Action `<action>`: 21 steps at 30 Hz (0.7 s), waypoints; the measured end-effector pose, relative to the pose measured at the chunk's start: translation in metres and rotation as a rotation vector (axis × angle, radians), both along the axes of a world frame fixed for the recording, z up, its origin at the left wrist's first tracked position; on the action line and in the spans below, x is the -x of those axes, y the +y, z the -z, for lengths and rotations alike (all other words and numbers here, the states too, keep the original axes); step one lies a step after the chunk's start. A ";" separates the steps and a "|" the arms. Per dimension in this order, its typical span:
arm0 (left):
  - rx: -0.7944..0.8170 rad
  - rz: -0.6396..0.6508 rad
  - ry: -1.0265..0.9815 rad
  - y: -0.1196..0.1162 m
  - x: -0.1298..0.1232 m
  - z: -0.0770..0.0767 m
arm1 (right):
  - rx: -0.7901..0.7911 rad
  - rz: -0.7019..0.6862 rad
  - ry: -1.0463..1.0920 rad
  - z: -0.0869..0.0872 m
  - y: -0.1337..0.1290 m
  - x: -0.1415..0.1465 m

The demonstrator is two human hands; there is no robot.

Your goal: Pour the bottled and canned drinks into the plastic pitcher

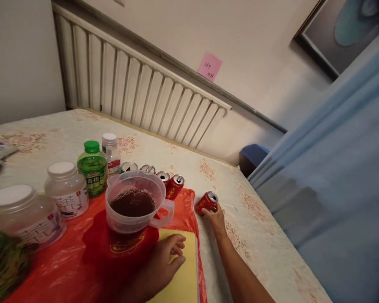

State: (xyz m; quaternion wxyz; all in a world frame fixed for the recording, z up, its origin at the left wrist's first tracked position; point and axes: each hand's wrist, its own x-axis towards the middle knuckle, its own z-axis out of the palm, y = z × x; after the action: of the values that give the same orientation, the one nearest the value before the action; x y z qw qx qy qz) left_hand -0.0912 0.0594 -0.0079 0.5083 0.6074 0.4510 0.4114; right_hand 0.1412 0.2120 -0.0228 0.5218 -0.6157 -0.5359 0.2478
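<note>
My right hand (215,218) grips a red drink can (204,203) with its thumb and fingers, at the right of the red plastic sheet. The can's silver top shows an opened mouth. Above the yellow paper (189,269) is my left hand (166,263), its fingers loosely bent, the thumb apart, with nothing in it. Just beyond that hand stands a clear plastic measuring jug (113,210) holding dark brown liquid, its handle turned right. Behind the jug, more cans stand in a row, among them a red can (174,190); the jug partly hides them.
On the left are a green-capped bottle (92,172), a white-capped bottle (111,158) and white-lidded jars (68,191). A red plastic sheet (66,269) lies over the floral tablecloth (205,168). Beyond the table are a radiator (139,84) and a blue curtain (334,168).
</note>
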 end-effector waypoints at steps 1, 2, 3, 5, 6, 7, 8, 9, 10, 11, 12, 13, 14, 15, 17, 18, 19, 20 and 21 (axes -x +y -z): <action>0.000 0.001 0.003 0.000 0.000 0.000 | -0.002 0.038 -0.015 0.004 0.000 0.003; 0.000 0.002 0.007 -0.001 0.000 -0.001 | -0.008 0.078 -0.030 0.007 0.000 0.005; 0.000 0.002 0.013 -0.001 0.000 -0.001 | -0.016 0.115 -0.043 0.011 0.000 0.008; 0.007 0.002 0.023 -0.001 -0.001 -0.002 | -0.037 0.175 -0.067 0.017 0.003 0.012; 0.009 -0.001 0.027 -0.001 -0.001 -0.001 | -0.047 0.194 -0.075 0.020 0.005 0.013; 0.012 -0.003 0.030 -0.001 -0.002 -0.001 | -0.056 0.203 -0.080 0.022 0.006 0.013; 0.017 -0.003 0.032 -0.001 -0.002 0.000 | -0.063 0.201 -0.081 0.024 0.008 0.012; 0.021 -0.003 0.032 -0.001 -0.002 0.001 | -0.069 0.188 -0.077 0.026 0.009 0.012; 0.026 -0.002 0.028 -0.001 -0.002 0.002 | -0.075 0.166 -0.071 0.028 0.010 0.010; 0.029 -0.002 0.024 -0.002 -0.003 0.003 | -0.080 0.137 -0.062 0.029 0.010 0.009; 0.031 -0.001 0.019 -0.002 -0.003 0.005 | -0.085 0.107 -0.053 0.030 0.010 0.009; 0.030 -0.001 0.014 -0.002 -0.003 0.006 | -0.089 0.079 -0.044 0.031 0.010 0.008; 0.027 -0.002 0.011 -0.002 -0.003 0.007 | -0.093 0.057 -0.038 0.032 0.009 0.008; 0.024 -0.001 0.011 -0.002 -0.003 0.008 | -0.095 0.044 -0.034 0.032 0.009 0.009; 0.024 0.004 0.019 -0.001 -0.003 0.008 | -0.096 0.047 -0.036 0.033 0.008 0.011; 0.027 0.006 0.027 -0.001 -0.003 0.007 | -0.096 0.060 -0.043 0.033 0.008 0.012; 0.031 0.007 0.035 -0.001 -0.003 0.006 | -0.096 0.080 -0.052 0.033 0.008 0.013; 0.036 0.006 0.042 -0.001 -0.003 0.005 | -0.096 0.103 -0.064 0.033 0.009 0.014; 0.039 0.006 0.045 -0.002 -0.003 0.004 | -0.096 0.125 -0.076 0.033 0.009 0.015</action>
State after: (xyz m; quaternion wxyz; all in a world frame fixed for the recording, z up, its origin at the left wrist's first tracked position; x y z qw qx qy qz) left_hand -0.0880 0.0577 -0.0122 0.5111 0.6077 0.4686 0.3872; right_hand 0.1263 0.2212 -0.0558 0.5447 -0.6311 -0.5271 0.1652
